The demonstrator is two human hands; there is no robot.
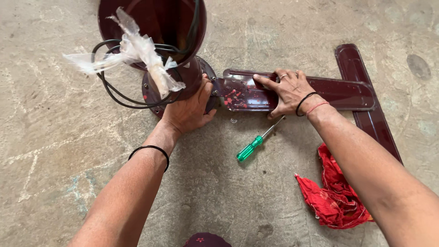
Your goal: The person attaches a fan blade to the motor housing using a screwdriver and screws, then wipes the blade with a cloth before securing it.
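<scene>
A dark maroon ceiling fan motor (183, 77) stands on the concrete floor, its cup-shaped cover (151, 23) tilted toward me, with black wires (114, 89) and a crumpled clear plastic wrap (137, 50) hanging from it. My left hand (190, 107) grips the motor's lower right side. My right hand (290, 91) presses flat on a maroon fan blade (338, 93) whose bracket end (238, 93) meets the motor. A green-handled screwdriver (254, 146) lies on the floor just below my right hand.
A second maroon blade (366, 96) lies crosswise under the first at the right. A crumpled red cloth (336, 194) sits on the floor under my right forearm. A small screw or chip (233, 120) lies near the bracket.
</scene>
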